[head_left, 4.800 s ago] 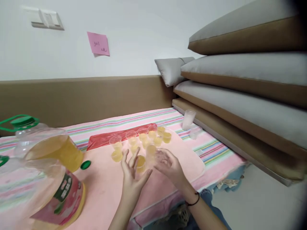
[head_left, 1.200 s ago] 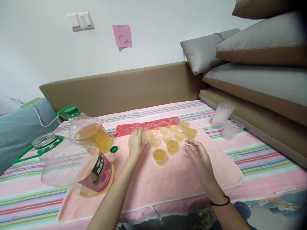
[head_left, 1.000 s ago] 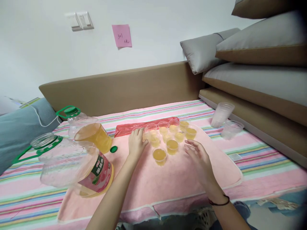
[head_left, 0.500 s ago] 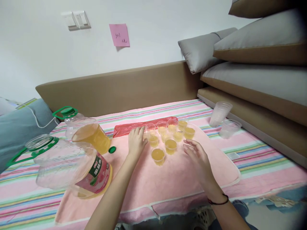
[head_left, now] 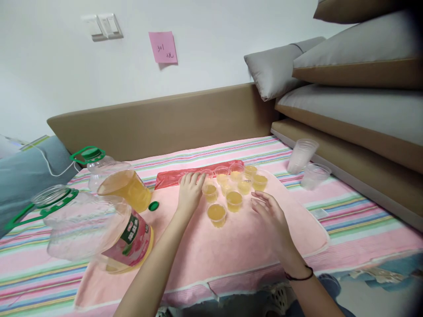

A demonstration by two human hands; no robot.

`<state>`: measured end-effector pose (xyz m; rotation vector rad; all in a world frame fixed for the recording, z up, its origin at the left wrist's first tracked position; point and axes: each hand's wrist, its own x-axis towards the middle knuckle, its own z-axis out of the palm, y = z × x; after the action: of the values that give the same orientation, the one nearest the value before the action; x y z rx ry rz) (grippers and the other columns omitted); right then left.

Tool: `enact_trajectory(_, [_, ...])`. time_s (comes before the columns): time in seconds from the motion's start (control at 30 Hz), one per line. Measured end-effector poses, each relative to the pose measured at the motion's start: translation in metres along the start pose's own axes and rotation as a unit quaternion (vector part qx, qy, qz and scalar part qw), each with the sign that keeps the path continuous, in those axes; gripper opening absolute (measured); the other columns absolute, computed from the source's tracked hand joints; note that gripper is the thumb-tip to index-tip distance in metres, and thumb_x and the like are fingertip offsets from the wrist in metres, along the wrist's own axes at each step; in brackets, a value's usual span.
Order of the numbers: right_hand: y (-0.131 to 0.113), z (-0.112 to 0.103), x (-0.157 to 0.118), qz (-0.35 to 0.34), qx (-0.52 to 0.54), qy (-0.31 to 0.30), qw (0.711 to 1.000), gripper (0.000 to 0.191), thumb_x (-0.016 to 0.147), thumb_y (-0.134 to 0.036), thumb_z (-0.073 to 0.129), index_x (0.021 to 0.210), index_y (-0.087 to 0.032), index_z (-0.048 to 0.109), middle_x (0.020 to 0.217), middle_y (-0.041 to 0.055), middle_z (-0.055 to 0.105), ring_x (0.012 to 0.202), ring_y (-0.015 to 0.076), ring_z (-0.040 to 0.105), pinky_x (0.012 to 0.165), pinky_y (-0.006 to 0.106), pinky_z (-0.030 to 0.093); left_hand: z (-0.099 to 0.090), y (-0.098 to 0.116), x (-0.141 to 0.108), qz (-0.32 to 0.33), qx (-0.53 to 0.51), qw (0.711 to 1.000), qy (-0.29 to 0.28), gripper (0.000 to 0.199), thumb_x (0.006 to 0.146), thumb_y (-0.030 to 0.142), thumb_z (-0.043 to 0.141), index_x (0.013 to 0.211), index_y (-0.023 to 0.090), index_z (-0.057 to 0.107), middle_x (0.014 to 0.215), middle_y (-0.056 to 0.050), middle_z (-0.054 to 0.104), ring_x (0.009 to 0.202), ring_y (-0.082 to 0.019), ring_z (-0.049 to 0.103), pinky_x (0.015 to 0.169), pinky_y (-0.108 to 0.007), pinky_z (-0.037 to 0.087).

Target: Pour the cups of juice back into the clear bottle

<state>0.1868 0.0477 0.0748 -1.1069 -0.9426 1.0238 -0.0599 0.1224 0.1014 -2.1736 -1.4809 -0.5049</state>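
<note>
My left hand [head_left: 191, 191] is at the left end of the group of small clear cups, its fingers bent over a cup at the back left; the fingertips are partly hidden. Several cups hold yellow liquid, among them a front cup [head_left: 217, 214] and one behind it to the right [head_left: 234, 200]. My right hand [head_left: 271, 211], with a dark band on the wrist, hovers right of the cups, fingers apart and holding nothing. A red plastic wrapper [head_left: 168, 179] lies behind the cups.
Left stand a large labelled bottle [head_left: 132, 240], a container of yellow liquid [head_left: 127, 190] and a green-capped bottle [head_left: 99, 167]. A small green cap [head_left: 153, 205] lies on the pink cloth [head_left: 244, 251]. Stacked clear cups [head_left: 302, 156] are at the right, beside cushions [head_left: 357, 105].
My left hand has shifted slightly right, its fingers now further over the back left cup. My right hand has hardly moved.
</note>
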Motion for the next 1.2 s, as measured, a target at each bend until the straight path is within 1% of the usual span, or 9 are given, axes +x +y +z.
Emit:
enact_trajectory(0.2, [-0.003,0.0,0.0,0.008,0.009,0.002,1.0,0.048,0.069,-0.05,0.075,0.105,-0.022,0.062,0.12,0.0109,0.064,0.113,0.0281,0.061,0.099,0.045,0.048,-0.001,-0.001,0.007,0.065,-0.015,0.998,-0.007,0.044,0.089,0.005,0.047,0.128,0.02,0.059,0.128,-0.01,0.063,0.125,-0.028,0.051,0.112,-0.046,0.035])
enact_trajectory(0.3, [-0.003,0.001,0.0,0.008,0.013,0.006,1.0,0.046,0.067,-0.049,0.076,0.103,-0.023,0.062,0.118,0.0101,0.065,0.112,0.0279,0.062,0.098,0.045,0.049,-0.003,-0.001,0.011,0.08,-0.027,0.996,-0.011,0.044,0.089,0.004,0.047,0.127,0.021,0.06,0.128,-0.009,0.063,0.125,-0.026,0.051,0.114,-0.045,0.035])
enact_trajectory(0.37, [-0.003,0.001,0.0,0.008,0.013,0.007,1.0,0.045,0.067,-0.048,0.076,0.102,-0.024,0.063,0.117,0.0093,0.066,0.112,0.0277,0.062,0.097,0.044,0.05,-0.003,-0.001,0.012,0.077,-0.034,0.996,-0.011,0.045,0.088,0.004,0.047,0.127,0.023,0.059,0.127,-0.009,0.064,0.124,-0.025,0.052,0.112,-0.045,0.036])
enact_trajectory(0.47, [-0.003,0.0,0.001,0.007,0.015,0.008,1.0,0.044,0.068,-0.048,0.076,0.102,-0.024,0.063,0.117,0.009,0.066,0.112,0.0275,0.062,0.097,0.045,0.049,-0.002,-0.002,0.012,0.045,-0.037,0.998,-0.006,0.051,0.084,0.003,0.048,0.129,0.024,0.058,0.126,-0.011,0.063,0.121,-0.028,0.053,0.107,-0.047,0.041])
enact_trajectory(0.57, [-0.003,-0.001,0.0,0.01,0.018,0.004,1.0,0.045,0.069,-0.05,0.076,0.104,-0.023,0.063,0.119,0.0096,0.065,0.113,0.0274,0.061,0.099,0.045,0.048,-0.001,-0.005,0.009,-0.005,-0.032,0.999,0.002,0.056,0.079,0.002,0.049,0.132,0.019,0.055,0.125,-0.014,0.062,0.117,-0.032,0.053,0.101,-0.049,0.044])
enact_trajectory(0.67, [-0.002,-0.001,0.0,0.016,0.021,0.0,1.0,0.047,0.069,-0.051,0.076,0.104,-0.023,0.062,0.12,0.0101,0.065,0.113,0.0276,0.061,0.1,0.045,0.048,-0.001,-0.009,0.004,-0.039,-0.031,0.999,0.001,0.058,0.076,0.004,0.051,0.133,0.014,0.053,0.124,-0.015,0.062,0.114,-0.033,0.053,0.097,-0.047,0.045])
enact_trajectory(0.87, [0.001,-0.001,0.0,0.013,0.028,-0.008,0.999,0.047,0.071,-0.049,0.075,0.107,-0.022,0.061,0.121,0.0103,0.063,0.115,0.0277,0.06,0.102,0.046,0.045,-0.002,-0.015,-0.008,-0.073,-0.04,0.996,-0.01,0.057,0.078,0.01,0.055,0.134,0.015,0.049,0.124,-0.015,0.061,0.112,-0.032,0.054,0.096,-0.044,0.045])
enact_trajectory(1.03, [0.0,0.0,-0.002,0.017,0.035,-0.011,0.999,0.046,0.07,-0.048,0.077,0.106,-0.023,0.062,0.122,0.0099,0.063,0.116,0.0281,0.059,0.101,0.046,0.045,-0.002,-0.018,-0.014,-0.097,-0.061,0.993,-0.008,0.055,0.079,0.013,0.058,0.133,0.015,0.049,0.125,-0.016,0.061,0.112,-0.033,0.055,0.096,-0.047,0.045])
enact_trajectory(1.2, [-0.005,0.003,-0.003,0.025,0.037,-0.005,0.999,0.047,0.068,-0.052,0.076,0.102,-0.023,0.063,0.119,0.01,0.065,0.114,0.0284,0.061,0.101,0.046,0.046,-0.001,-0.018,-0.017,-0.136,-0.107,0.985,0.001,0.055,0.08,0.019,0.062,0.132,0.013,0.05,0.126,-0.017,0.061,0.113,-0.034,0.057,0.097,-0.048,0.047])
